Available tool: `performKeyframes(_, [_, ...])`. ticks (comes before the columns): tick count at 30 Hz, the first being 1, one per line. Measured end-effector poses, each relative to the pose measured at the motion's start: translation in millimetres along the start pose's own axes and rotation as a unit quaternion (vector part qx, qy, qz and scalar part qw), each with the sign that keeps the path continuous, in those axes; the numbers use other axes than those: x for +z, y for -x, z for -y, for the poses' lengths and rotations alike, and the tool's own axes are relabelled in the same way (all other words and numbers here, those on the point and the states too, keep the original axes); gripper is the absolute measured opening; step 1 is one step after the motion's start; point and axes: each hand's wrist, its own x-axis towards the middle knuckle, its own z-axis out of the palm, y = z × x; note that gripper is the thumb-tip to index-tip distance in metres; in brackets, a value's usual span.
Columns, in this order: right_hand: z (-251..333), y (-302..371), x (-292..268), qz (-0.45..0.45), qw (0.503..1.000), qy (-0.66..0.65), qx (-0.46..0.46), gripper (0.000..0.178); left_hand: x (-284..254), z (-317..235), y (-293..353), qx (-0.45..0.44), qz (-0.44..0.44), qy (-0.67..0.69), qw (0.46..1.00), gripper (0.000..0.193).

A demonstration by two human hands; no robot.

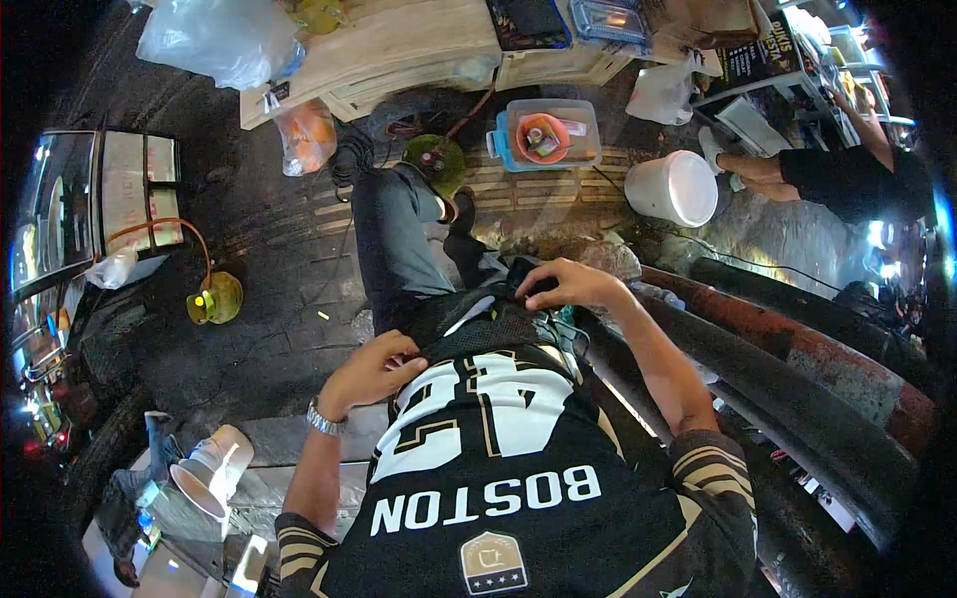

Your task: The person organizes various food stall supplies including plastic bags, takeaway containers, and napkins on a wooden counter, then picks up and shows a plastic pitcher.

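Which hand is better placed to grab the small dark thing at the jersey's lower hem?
Probably the right hand: its fingertips already rest on the small dark object, while the left hand grips the black mesh jersey farther away.

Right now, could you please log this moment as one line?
left hand: gripping jersey hem | right hand: on dark waist item | white bucket ahead

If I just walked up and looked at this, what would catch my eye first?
Probably the black mesh jersey filling the lower middle, with the left hand and right hand gripping its hem. Beyond them, a white bucket stands at upper right, and a small green gas cylinder at left.
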Motion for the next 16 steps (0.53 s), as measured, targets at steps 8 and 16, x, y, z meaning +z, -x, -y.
performKeyframes(8, [-6.2,-5.3,22.2,-0.056,0.995,-0.086,0.018,0.024,3.0,28.1,13.5,-0.023,-0.012,0.074,0.997,0.031])
performKeyframes(16, [-24.7,-9.7,24.4,-0.101,0.983,-0.151,0.024,0.026,13.5,47.3,16.3,-0.044,-0.046,0.057,0.996,0.013])
